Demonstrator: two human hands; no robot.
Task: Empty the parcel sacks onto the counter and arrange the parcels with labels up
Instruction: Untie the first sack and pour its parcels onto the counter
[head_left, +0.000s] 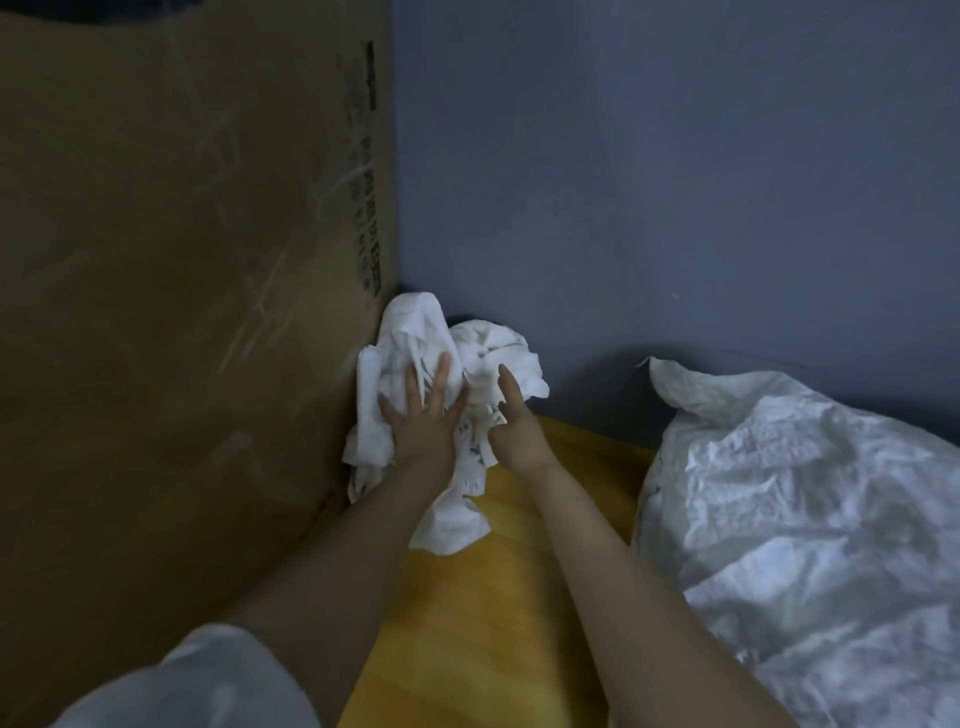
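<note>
A crumpled, empty white woven sack is bunched in the corner between a big cardboard box and the grey wall. My left hand presses flat on its left side with fingers spread. Beside it, my right hand touches the sack with the index finger stretched out and the other fingers loosely curled. A second white woven sack, bulging and full, lies on the right. No parcels show.
The large brown cardboard box fills the left side. A grey wall closes the back. The yellow-orange wooden surface shows between my forearms and runs toward me.
</note>
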